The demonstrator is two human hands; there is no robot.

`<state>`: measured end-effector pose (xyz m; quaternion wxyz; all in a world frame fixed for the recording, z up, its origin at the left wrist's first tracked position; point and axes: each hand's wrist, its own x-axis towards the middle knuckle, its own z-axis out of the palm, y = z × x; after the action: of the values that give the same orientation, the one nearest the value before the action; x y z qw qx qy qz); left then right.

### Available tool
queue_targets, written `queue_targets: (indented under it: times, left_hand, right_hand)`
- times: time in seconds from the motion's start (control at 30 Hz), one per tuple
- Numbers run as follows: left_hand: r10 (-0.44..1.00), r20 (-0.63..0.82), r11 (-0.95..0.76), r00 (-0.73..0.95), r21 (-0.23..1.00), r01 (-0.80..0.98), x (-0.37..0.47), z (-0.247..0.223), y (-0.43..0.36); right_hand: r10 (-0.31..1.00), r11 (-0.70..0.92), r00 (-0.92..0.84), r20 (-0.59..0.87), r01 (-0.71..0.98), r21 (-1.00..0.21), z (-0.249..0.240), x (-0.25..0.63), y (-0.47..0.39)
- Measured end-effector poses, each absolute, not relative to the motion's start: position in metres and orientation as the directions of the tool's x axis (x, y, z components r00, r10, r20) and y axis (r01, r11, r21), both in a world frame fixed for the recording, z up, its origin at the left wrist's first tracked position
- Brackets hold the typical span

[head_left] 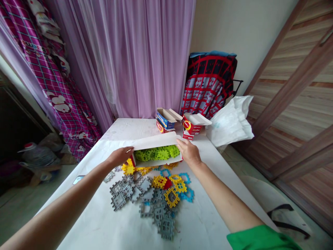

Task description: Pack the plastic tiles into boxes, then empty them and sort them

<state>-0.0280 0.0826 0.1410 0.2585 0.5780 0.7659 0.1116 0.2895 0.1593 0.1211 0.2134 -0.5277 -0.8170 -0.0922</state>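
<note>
Left hand point(120, 156) and right hand point(189, 152) grip an oblong cardboard box point(156, 141) — knobbly lime-green plastic pieces point(156, 153) inside.

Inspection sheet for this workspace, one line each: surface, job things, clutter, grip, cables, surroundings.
Surface: white rectangular table, faintly marked.
Job's things: red-and-white cardboard box, open, holding lime-green plastic pieces.
Clutter: grey, yellow and blue toothed plastic pieces loose in front; printed cardboard boxes behind.
Grip: left hand on the box's left end, right hand on its right end.
Cables: nothing seen.
Surroundings: lilac fabric curtain, brown wooden door, crumpled white bag.
</note>
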Motion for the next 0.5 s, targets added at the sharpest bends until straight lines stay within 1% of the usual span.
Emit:
queue_targets:
  times: [0.07, 0.17, 0.3, 0.4, 0.5]
  left_hand:
    - [0.939, -0.239, 0.336, -0.247, 0.477, 0.812, -0.025, 0.134, 0.072]
    - [0.932, -0.153, 0.363, -0.330, 0.456, 0.813, -0.017, 0.119, 0.052]
    - [0.898, -0.012, 0.407, -0.440, 0.401, 0.820, 0.002, 0.101, 0.031]
    - [0.868, 0.058, 0.438, -0.493, 0.380, 0.815, 0.018, 0.095, 0.027]
    - [0.858, 0.103, 0.433, -0.503, 0.382, 0.817, 0.026, 0.097, 0.032]
  right_hand:
    - [0.770, 0.470, -0.347, 0.535, 0.876, -0.107, 0.099, 0.288, 0.152]
    - [0.702, 0.559, -0.395, 0.593, 0.821, -0.115, 0.059, 0.289, 0.143]
    - [0.558, 0.638, -0.396, 0.729, 0.766, -0.072, 0.021, 0.297, 0.142]
    - [0.447, 0.665, -0.372, 0.814, 0.747, -0.024, 0.020, 0.302, 0.149]
    - [0.381, 0.662, -0.337, 0.861, 0.750, 0.001, 0.037, 0.302, 0.156]
